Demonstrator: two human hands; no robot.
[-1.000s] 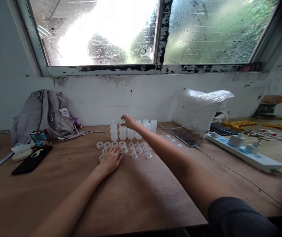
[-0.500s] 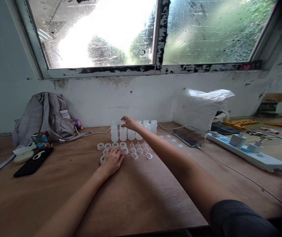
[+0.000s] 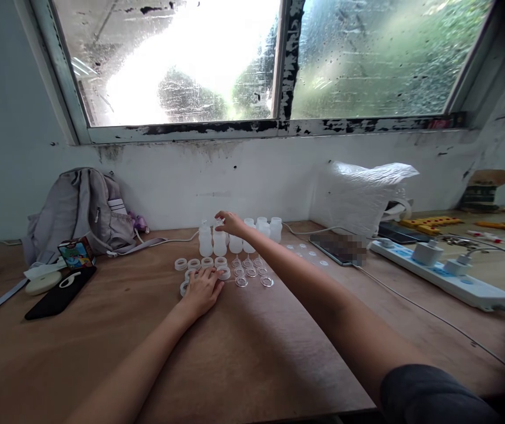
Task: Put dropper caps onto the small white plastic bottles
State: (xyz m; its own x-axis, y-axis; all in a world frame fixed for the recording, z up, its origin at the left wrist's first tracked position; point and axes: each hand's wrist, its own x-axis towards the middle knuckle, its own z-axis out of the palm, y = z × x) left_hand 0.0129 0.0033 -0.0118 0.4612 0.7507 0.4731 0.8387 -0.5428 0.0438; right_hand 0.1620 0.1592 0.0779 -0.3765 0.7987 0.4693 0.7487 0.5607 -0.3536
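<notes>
Several frosted white bottles [image 3: 205, 240] stand upright in a row near the wall. My right hand [image 3: 231, 224] reaches over the second bottle from the left [image 3: 220, 242], fingertips pinched on a small clear nipple [image 3: 219, 222] at its mouth. The leftmost bottle has a similar clear piece on top. My left hand [image 3: 203, 290] lies palm down, fingers spread, over the white screw rings [image 3: 194, 264], hiding some of them. Right of it, several clear nipples [image 3: 251, 272] with round rims rest on the table.
Small clear discs [image 3: 313, 254] lie beside a phone [image 3: 332, 248] on the right. Farther right are a white power strip [image 3: 438, 274] with cables and a plastic-wrapped package [image 3: 345, 197]. A grey backpack [image 3: 79, 200], small box [image 3: 76, 253] and black pouch [image 3: 60, 294] are on the left.
The view has tilted up very slightly. My right hand stays at the second bottle's mouth with the clear nipple, and my left hand rests on the rings as before.
</notes>
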